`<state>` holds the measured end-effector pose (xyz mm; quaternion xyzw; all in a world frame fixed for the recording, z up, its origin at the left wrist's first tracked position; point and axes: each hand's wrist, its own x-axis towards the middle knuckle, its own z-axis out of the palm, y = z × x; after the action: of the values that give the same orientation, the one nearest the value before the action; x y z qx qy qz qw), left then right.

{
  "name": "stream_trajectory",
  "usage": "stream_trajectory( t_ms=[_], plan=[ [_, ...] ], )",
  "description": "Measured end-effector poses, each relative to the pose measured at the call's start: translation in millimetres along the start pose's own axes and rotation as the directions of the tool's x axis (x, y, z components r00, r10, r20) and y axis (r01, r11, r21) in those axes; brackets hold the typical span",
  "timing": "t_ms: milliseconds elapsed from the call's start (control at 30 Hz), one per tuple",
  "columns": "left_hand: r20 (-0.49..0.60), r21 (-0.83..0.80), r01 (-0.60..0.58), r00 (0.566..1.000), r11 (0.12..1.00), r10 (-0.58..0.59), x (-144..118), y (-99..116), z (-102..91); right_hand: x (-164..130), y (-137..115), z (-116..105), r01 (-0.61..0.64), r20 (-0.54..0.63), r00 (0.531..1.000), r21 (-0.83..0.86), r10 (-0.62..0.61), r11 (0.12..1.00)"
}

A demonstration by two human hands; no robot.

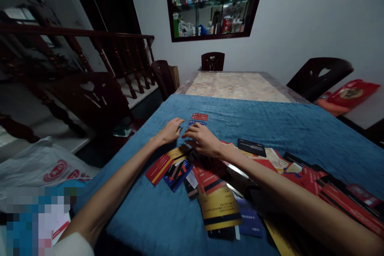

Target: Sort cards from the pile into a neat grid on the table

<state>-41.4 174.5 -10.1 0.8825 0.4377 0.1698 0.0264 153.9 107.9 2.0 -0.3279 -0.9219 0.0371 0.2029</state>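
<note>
Table (237, 86) runs toward 12 o'clock, far half bare marble-pattern top, near half under a blue cloth (270, 128). Dark chairs (319, 76) at 12, 2 and 10 o'clock. Wall shelf (213, 4) at 12, full of bottles. White bag (39, 164) at 8 o'clock, off the table.

Card pile (216, 192) spreads loose on the cloth from centre out to 4 o'clock: red, gold, blue and black cards, overlapping. One black card (251, 147) lies at 2 o'clock of the hands.

Left hand (171, 130) palm down on the cloth, fingers together, tips near the blue card (197, 123). Right hand (204, 138) palm down, fingers slightly curled, tips touching that blue card; pinching or just pressing, can't tell. Red card (199, 117) sits just beyond it at 12 o'clock.
</note>
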Motion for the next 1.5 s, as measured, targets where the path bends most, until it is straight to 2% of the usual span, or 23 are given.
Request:
stream_trajectory(
  t_ms=[167,300,400,567,700,800,900,1000,1100,1300,1500],
  plan=[
    [-0.035,-0.053,0.037,0.999,0.998,-0.039,-10.3,3.1,-3.4,2.3,-51.1,11.0,0.175,0.116,0.977,0.04,-0.179,0.984],
    [-0.036,-0.065,0.048,0.998,0.997,-0.051,-16.8,6.6,-5.1,3.2,-66.6,21.0,0.248,0.182,0.952,0.015,-0.247,0.969],
    [-0.042,-0.07,0.038,0.998,0.997,-0.041,-21.4,9.8,-6.0,2.2,-63.9,25.7,0.243,0.208,0.949,-0.011,-0.236,0.97],
    [-0.034,-0.063,0.027,0.999,0.998,-0.029,-26.7,19.9,-8.0,-6.7,-52.4,21.9,0.165,0.212,0.966,-0.058,-0.149,0.985],
    [0.004,-0.057,0.022,1.0,0.998,-0.022,-31.4,33.9,-19.3,-18.6,-43.4,15.7,0.09,0.188,0.979,-0.085,-0.073,0.992],
    [0.093,-0.052,0.023,0.996,0.998,-0.018,-38.3,43.6,-33.4,-27.0,-37.8,11.8,0.054,0.168,0.985,-0.093,-0.037,0.994],
    [0.236,-0.065,0.046,0.971,0.997,-0.029,-46.7,49.8,-44.1,-33.5,-34.5,7.4,0.001,0.17,0.985,-0.101,0.016,0.995],
    [0.329,-0.077,0.019,0.944,0.997,0.007,-53.3,53.7,-47.2,-38.0,-32.6,2.9,-0.054,0.167,0.984,-0.085,0.068,0.995],
    [0.377,-0.05,-0.019,0.925,0.999,0.036,-56.0,57.7,-46.5,-41.0,-31.3,-0.1,-0.089,0.162,0.982,-0.06,0.097,0.994],
    [0.423,0.001,-0.023,0.906,1.0,0.02,-57.6,63.6,-46.6,-44.3,-29.6,0.3,-0.123,0.168,0.977,-0.06,0.132,0.991],
    [0.407,-0.002,-0.057,0.912,0.998,0.053,-59.2,65.0,-44.7,-44.2,-30.0,2.8,-0.106,0.163,0.98,-0.087,0.119,0.991]
  ],
)
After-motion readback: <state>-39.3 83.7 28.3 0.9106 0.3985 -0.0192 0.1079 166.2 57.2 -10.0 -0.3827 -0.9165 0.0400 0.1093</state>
